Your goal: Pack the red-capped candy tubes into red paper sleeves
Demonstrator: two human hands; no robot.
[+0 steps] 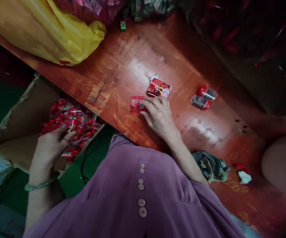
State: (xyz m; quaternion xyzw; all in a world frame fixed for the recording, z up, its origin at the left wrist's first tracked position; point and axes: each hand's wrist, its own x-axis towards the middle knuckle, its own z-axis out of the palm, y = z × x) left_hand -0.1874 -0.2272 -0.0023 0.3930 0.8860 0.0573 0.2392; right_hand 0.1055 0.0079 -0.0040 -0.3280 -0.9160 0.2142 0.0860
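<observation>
Pinching barcoded red card (136,104) in right fingers (150,107); can't tell if gripping red packets (65,114) in left carton (31,115) with left fingers (68,136).

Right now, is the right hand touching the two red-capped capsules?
Apart: the head view plainly shows a stretch of tabletop between the right hand and the red-capped capsules.

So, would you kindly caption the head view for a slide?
Right hand on red printed card; left hand at boxed red packets.
</observation>
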